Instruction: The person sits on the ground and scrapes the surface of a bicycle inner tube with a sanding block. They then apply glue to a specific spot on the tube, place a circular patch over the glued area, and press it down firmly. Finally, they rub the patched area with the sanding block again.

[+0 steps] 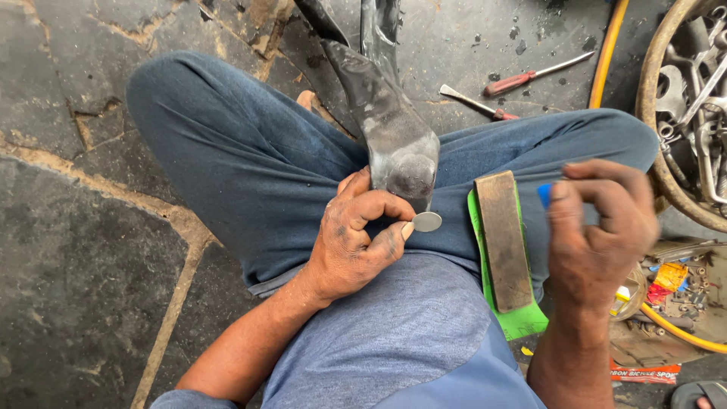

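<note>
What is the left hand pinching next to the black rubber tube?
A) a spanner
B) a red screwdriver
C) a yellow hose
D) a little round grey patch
D: the left hand pinches a small round grey patch between thumb and finger, just under the tube.

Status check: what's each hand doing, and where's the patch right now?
Left hand pinches small round grey patch beside black rubber inner tube. Right hand grips small blue object. Brown block rests on lap.

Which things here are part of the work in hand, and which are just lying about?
In use:
left hand pinching round patch
black inner tube
right hand holding small blue thing

Lying about:
two screwdrivers
yellow hose
wrenches in basin
block on lap
</note>
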